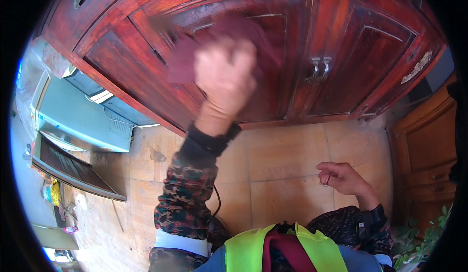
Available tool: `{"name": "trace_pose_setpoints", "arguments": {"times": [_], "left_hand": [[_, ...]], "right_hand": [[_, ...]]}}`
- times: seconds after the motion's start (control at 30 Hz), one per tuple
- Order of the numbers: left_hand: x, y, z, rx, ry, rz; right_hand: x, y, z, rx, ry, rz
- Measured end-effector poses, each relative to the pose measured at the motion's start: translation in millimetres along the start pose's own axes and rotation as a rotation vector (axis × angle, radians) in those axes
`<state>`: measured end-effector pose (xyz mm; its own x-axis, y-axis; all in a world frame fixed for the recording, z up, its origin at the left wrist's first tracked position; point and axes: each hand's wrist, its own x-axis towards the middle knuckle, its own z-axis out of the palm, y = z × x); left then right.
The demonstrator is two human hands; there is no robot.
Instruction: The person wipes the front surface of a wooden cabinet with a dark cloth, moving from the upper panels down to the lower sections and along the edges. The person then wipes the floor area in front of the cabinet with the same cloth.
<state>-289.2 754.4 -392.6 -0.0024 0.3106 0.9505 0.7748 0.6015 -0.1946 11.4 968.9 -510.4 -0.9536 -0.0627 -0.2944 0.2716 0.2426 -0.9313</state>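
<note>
My left hand (225, 72), blurred by motion, is closed on a dark maroon cloth (181, 60). It presses the cloth against the left door (273, 99) of a glossy red-brown wooden cabinet. The cloth spreads out on both sides of the hand, and part of it lies hidden beneath the fingers. Lower and to the right, my right hand (343, 178) hangs over the tiled floor with its fingers loosely bent and apart. Nothing is in it, and a ring shows on one finger. Two metal handles (320, 69) sit side by side where the cabinet doors meet.
A pale blue appliance (87, 113) stands left of the cabinet, with a dark slatted panel (73, 167) leaning near it. On the right is a brown wooden cupboard (424, 147), with a leafy plant (429, 235) below it. Tan tiles (282, 174) cover the floor.
</note>
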Motion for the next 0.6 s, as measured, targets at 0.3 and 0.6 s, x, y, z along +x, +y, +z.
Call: {"name": "trace_pose_setpoints", "arguments": {"times": [0.3, 0.6], "left_hand": [[-81.3, 26.8, 2.6, -0.282, -0.395, 0.083], [31.5, -48.9, -54.0, 0.193, 0.146, -0.279]], "right_hand": [[-4.6, -2.1, 2.7, -0.051, -0.026, 0.016], [-12.8, 6.8, -9.1, -0.031, -0.012, -0.043]]}}
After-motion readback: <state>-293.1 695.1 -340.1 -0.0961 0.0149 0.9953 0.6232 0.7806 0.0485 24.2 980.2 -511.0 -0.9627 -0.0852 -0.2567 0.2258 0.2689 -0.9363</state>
